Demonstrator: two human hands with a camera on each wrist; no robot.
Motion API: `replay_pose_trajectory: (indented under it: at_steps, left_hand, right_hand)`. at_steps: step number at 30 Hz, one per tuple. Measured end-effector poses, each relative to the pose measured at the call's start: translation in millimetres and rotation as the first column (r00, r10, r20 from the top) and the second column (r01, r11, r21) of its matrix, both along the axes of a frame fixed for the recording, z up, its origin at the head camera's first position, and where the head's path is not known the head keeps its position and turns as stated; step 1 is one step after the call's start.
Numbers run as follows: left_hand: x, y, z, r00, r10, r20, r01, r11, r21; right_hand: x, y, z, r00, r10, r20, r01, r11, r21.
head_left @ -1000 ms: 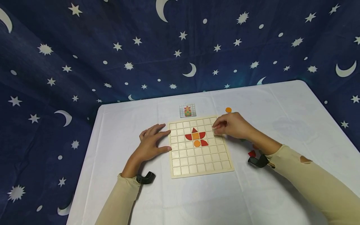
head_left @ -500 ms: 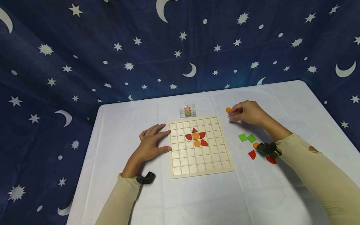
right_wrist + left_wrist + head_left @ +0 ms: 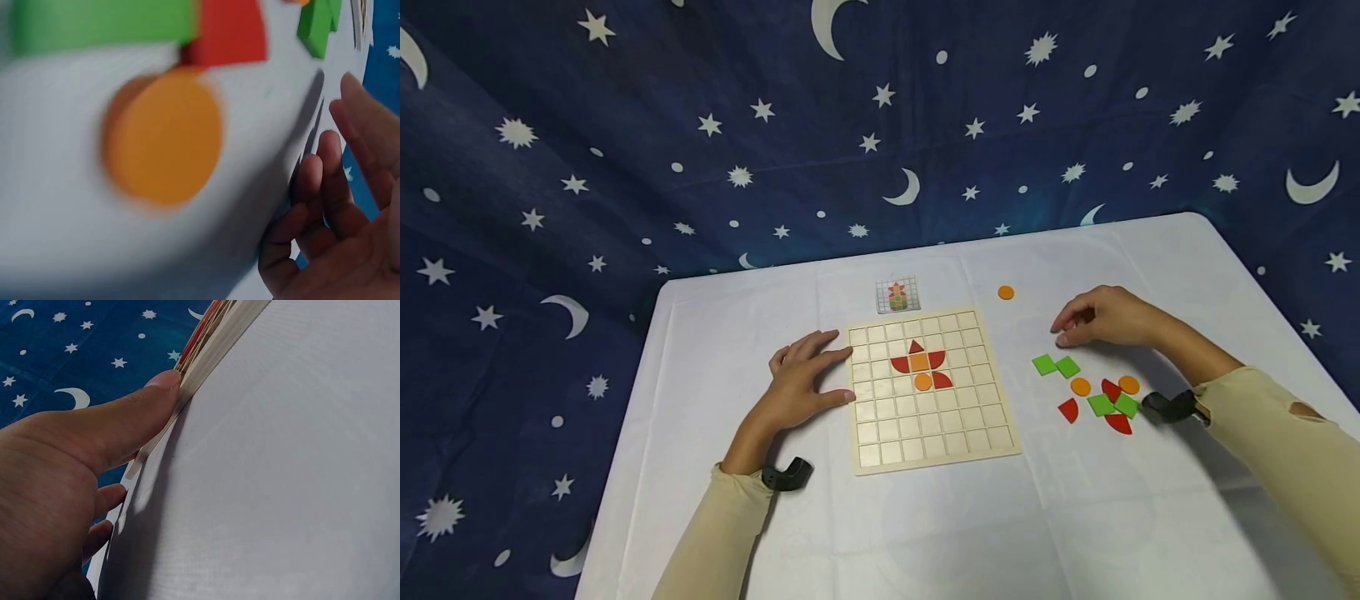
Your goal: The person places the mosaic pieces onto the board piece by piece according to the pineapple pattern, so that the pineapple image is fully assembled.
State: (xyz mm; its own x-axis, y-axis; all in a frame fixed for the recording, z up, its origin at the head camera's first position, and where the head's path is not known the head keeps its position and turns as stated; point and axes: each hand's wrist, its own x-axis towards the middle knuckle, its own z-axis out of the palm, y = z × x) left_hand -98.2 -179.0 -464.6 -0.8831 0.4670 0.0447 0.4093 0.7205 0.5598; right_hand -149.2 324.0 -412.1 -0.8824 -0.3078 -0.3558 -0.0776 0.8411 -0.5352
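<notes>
My left hand [image 3: 808,379] rests at the left edge of a wooden grid board [image 3: 940,423], thumb and fingertips against its frame. In the left wrist view the thumb [image 3: 140,415] touches the board's edge. Near the board's upper middle lie an orange square [image 3: 919,362], an orange disc [image 3: 922,382], a red triangle [image 3: 916,346] and several red quarter circles [image 3: 942,381]. My right hand [image 3: 1108,317] hovers right of the board with loosely bent fingers and nothing in them. Closest below it are two green squares [image 3: 1067,367]. In the right wrist view an orange disc [image 3: 165,137] looms large.
A small pattern card [image 3: 898,295] lies behind the board. A lone orange disc [image 3: 1006,292] sits at the board's far right corner. Loose green squares [image 3: 1101,405], red quarter circles [image 3: 1068,410] and orange discs [image 3: 1080,387] are scattered on the white tablecloth [image 3: 955,533].
My right hand has drawn back from the board's right edge, past the lone orange disc, to above the loose pieces, uncovering them. The left hand and the board's pieces stay put.
</notes>
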Motion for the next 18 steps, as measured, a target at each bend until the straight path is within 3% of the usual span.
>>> replay_pose_trajectory:
  at_steps: [6,10,14,18]
  left_hand:
    - [-0.7,-1.0,-1.1,1.0,0.0,0.002,0.0,1.0,-0.004]
    - [-0.7,-1.8,-2.2,1.0,0.0,0.002,0.0,1.0,-0.005]
    - [-0.9,-3.0,-3.4,1.0,0.004,0.005,-0.004,1.0,-0.011]
    - [-1.2,-3.3,-3.5,1.0,0.002,0.005,-0.002,1.0,-0.004]
  right_hand:
    - [17.4,30,2.8,0.998,0.044,0.045,-0.044,0.999,0.003]
    - [29.7,45,3.3,0.991,0.121,0.06,-0.12,0.993,-0.02]
    - [40.3,51,1.1,0.982,0.187,0.021,-0.186,0.981,-0.045]
    - [47.0,50,-3.2,0.983,0.178,-0.051,-0.18,0.982,-0.055]
